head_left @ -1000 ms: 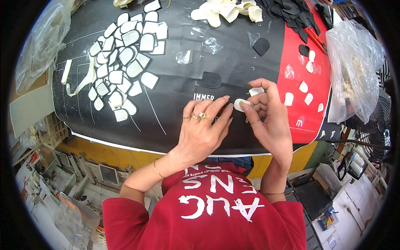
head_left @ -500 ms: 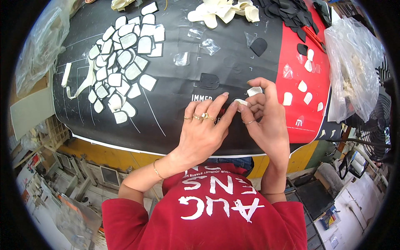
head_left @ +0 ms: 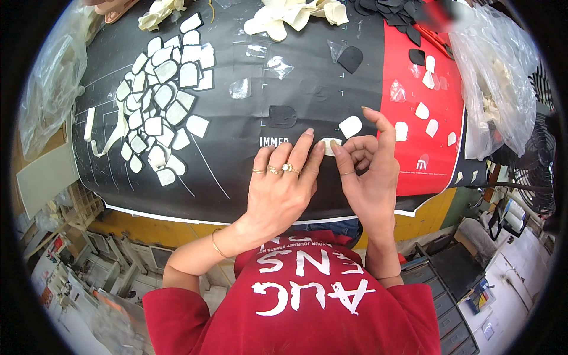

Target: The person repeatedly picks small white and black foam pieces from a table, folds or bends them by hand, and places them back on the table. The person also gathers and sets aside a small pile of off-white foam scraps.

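Between the fingertips of both hands is a small white patch [head_left: 332, 147], held just above the black part of the mat. My left hand [head_left: 279, 188], with rings on its fingers, grips the patch's left end while its other fingers stretch forward. My right hand [head_left: 371, 180] pinches the right end with thumb and a curled finger, its index finger raised. Just beyond the held patch lies another white rounded patch [head_left: 351, 126]. Farther off, a black rounded patch [head_left: 283, 116] lies flat on the mat.
A pile of white patches with black borders [head_left: 165, 71] spreads at the left. White pieces [head_left: 296, 16] and dark pieces [head_left: 393, 12] are heaped at the back. Clear film scraps [head_left: 280, 66] are scattered about. Loose white pieces [head_left: 422, 110] and a plastic bag [head_left: 494, 77] are at the right.
The view has shifted slightly, so the mat and hands appear farther left. The held patch now shows more of its surface between my fingers. Both hands keep their pinch.
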A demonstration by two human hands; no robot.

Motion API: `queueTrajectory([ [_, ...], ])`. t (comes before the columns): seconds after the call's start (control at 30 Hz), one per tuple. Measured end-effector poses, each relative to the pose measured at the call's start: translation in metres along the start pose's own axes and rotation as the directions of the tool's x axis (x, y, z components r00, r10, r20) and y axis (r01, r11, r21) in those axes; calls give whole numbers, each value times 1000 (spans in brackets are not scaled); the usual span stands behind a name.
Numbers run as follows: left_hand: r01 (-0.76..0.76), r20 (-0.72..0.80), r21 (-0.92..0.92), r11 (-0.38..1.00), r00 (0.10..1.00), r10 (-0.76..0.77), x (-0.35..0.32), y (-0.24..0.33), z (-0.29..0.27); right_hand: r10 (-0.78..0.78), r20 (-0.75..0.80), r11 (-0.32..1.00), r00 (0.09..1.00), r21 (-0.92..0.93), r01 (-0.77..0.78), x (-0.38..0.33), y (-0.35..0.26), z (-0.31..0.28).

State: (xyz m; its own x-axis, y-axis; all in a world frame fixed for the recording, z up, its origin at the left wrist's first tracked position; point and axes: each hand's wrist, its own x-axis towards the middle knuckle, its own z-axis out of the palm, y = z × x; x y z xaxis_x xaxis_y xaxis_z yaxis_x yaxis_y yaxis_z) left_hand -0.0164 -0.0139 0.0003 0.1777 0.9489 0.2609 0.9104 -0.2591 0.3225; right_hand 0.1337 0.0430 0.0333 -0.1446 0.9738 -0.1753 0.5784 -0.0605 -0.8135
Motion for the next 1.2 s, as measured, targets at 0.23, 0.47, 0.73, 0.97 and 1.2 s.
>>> queueTrajectory([
  [0.23,-4,-16,17,1000,1000,5,1,0,0,-51,-39,997,998,-59,48,-3,4,4],
  [0.47,2,-14,8,1000,1000,-2,1,2,-1,-416,-191,846,889,-440,301,-13,29,17],
  [0.73,-20,-34,-2,1000,999,19,-9,-1,-2,-486,-83,743,870,-564,361,-36,43,3],
  [0.97,229,-157,117,966,965,-210,-56,-40,-36,-555,-174,787,813,-425,447,-12,28,2],
  [1.2,447,-414,101,889,831,-371,-44,-61,-48,-618,126,629,776,-513,584,26,-7,40],
])
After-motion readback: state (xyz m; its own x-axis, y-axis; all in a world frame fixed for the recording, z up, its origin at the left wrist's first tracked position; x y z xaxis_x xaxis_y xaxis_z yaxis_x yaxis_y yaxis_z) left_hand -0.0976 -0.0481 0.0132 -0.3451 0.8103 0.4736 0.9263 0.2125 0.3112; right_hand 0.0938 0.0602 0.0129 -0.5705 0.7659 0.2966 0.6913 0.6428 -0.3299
